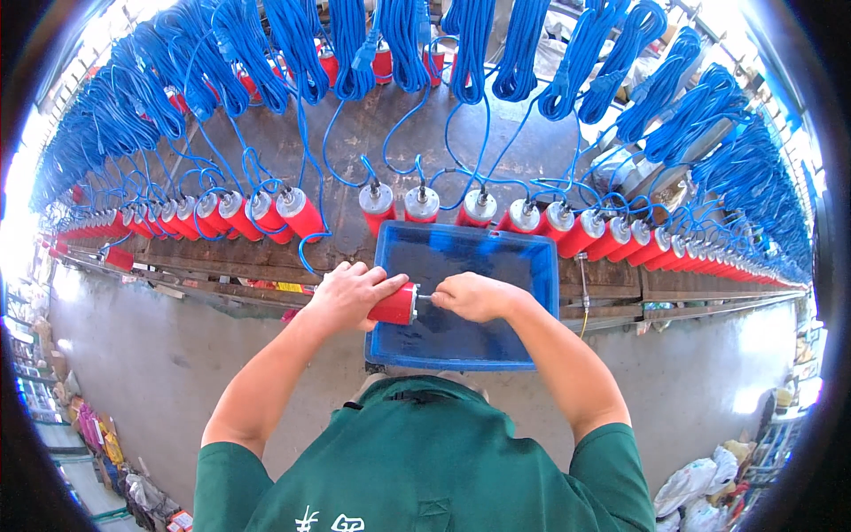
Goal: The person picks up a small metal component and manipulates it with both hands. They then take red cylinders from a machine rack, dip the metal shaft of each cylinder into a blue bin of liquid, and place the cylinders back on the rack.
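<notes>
Now the left fingers (387, 285) clasp a red cylinder (391, 308); the right fingers (446, 299) pinch a thin metal piece (425, 297) at its end.

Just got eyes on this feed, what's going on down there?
The left hand grips a red cylinder on its side over the left part of a blue tub. The right hand has its fingers closed around what looks like a thin metal piece at the cylinder's end. Beyond the tub, more red cylinders line the bench, with coils of blue cable hanging above.
</notes>
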The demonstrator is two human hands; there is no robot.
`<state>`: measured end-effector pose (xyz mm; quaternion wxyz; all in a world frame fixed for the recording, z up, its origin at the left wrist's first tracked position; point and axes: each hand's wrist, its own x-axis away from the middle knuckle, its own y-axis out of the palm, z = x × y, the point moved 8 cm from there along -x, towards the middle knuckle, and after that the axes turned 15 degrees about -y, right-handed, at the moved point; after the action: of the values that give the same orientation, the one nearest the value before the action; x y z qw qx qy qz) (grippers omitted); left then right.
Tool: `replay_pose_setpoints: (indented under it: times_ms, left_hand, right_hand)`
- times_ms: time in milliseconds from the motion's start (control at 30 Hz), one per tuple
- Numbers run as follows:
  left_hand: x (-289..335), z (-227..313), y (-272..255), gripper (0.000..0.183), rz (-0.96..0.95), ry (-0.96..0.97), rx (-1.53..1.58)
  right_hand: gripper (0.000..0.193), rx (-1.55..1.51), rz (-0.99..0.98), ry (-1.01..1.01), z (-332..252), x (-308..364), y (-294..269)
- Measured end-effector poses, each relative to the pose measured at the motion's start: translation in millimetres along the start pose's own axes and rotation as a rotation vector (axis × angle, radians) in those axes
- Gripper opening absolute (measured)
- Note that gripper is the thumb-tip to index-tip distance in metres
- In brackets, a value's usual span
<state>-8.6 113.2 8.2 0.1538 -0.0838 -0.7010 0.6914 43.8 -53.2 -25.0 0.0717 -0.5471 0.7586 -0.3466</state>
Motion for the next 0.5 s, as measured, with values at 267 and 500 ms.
replay_pose_setpoints:
  times_ms: [267, 500]
  left_hand:
    - [0.2, 4.0, -0.6, 0.100, 0.008, 0.000, 0.022]
    - [1.1, 3.1, -2.5, 0.100, -0.004, 0.002, 0.007]
  right_hand:
    - [0.038, 0.076, 0.046, 0.004, -5.8, 2.3, -3.4]
    - [0.043, 0.047, -0.059, -0.019, 4.4, -4.2, 1.3]
